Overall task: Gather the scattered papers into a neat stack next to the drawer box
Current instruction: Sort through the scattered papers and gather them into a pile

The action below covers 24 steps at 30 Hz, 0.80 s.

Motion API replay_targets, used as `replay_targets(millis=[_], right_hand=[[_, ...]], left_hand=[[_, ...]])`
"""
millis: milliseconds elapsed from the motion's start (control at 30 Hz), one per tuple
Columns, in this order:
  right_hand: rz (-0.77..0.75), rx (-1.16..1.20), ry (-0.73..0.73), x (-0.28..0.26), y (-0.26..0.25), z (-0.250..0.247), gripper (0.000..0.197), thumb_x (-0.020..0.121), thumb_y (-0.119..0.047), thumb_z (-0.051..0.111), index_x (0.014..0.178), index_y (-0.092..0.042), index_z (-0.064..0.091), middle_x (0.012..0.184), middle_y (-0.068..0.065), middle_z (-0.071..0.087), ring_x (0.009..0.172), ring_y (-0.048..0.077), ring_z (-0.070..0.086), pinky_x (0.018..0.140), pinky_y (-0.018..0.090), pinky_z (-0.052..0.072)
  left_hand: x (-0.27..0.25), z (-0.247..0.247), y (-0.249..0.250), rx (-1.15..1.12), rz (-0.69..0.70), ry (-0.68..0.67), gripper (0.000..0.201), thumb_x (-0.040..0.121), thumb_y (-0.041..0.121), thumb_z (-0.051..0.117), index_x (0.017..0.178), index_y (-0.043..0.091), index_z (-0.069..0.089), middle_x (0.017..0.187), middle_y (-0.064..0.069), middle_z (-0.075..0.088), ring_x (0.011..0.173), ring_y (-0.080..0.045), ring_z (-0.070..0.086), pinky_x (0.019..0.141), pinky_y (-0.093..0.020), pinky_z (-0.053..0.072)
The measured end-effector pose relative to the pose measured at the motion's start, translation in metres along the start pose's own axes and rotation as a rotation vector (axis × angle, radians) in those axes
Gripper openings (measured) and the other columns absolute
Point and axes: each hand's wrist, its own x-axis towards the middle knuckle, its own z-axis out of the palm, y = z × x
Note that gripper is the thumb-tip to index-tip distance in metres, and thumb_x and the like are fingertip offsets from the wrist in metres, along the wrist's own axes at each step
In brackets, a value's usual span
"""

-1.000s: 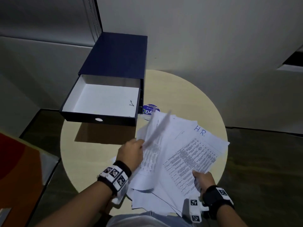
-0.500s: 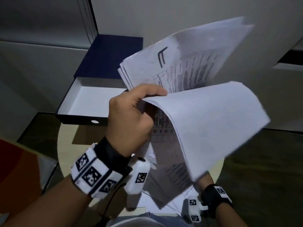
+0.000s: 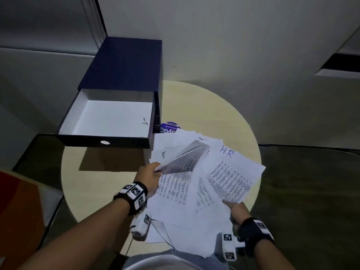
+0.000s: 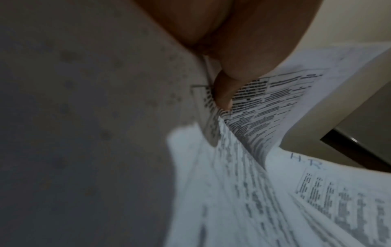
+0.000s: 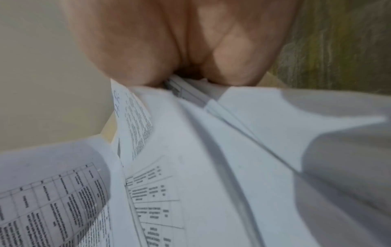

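Left hand (image 3: 149,175) bringing a lifted sheaf back down onto the scattered papers (image 3: 204,184).
Its fingers are pinching the sheaf's edge; the right hand (image 3: 238,211) is gripping the sheets lower right. The papers are lying fanned, unsquared, beside the drawer box (image 3: 124,75) at centre.

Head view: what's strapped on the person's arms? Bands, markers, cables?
Bare forearms, no sleeves. Each wrist has a black band: the left wrist band carries white tiles printed with black square fiducial markers, the right wrist band shows one such tile. A small white camera pod with the same markers hangs under each wrist, left and right. No cables clearly visible.
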Motion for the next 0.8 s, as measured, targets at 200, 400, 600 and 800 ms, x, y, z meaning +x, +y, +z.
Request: replay_targets(millis=[200,400,600,800], right_hand=[[-0.03,0.041,-0.05,0.0,-0.008,0.002,0.016,0.098,-0.009,0.056,0.107,0.005,0.057,0.098,0.023,0.068,0.087,0.023,0.058,0.072,0.035,0.048],[-0.054,-0.138,-0.019,0.015,-0.008,-0.002,0.017,0.092,-0.014,0.064,0.08,-0.014,0.053,0.072,0.004,0.057,0.06,0.015,0.052,0.075,0.034,0.049],[0.007,-0.103,-0.105,0.029,-0.001,-0.002,0.07,0.07,-0.049,0.084,0.117,-0.005,0.058,0.072,0.007,0.072,0.068,0.018,0.065,0.066,0.028,0.044],[-0.036,-0.298,-0.034,0.024,0.004,0.002,0.04,0.081,-0.028,0.078,0.093,-0.001,0.05,0.074,0.01,0.062,0.063,0.02,0.058,0.06,0.028,0.044]], left_hand=[[0.014,-0.004,0.015,0.118,0.195,-0.053,0.036,0.08,-0.003,0.048,0.085,0.028,0.065,0.075,-0.001,0.067,0.071,-0.022,0.061,0.059,-0.025,0.048],[0.023,0.012,0.046,0.187,0.382,-0.035,0.049,0.071,-0.008,0.044,0.094,0.029,0.066,0.087,-0.001,0.069,0.09,-0.026,0.059,0.079,-0.036,0.046],[0.031,0.02,0.055,0.16,0.409,-0.034,0.05,0.074,-0.009,0.042,0.102,0.026,0.064,0.1,0.0,0.07,0.101,-0.027,0.058,0.091,-0.04,0.043],[0.029,0.025,0.051,0.139,0.395,0.247,0.051,0.069,-0.013,0.05,0.094,0.027,0.068,0.157,0.001,0.027,0.146,-0.02,0.015,0.109,-0.041,0.016]])
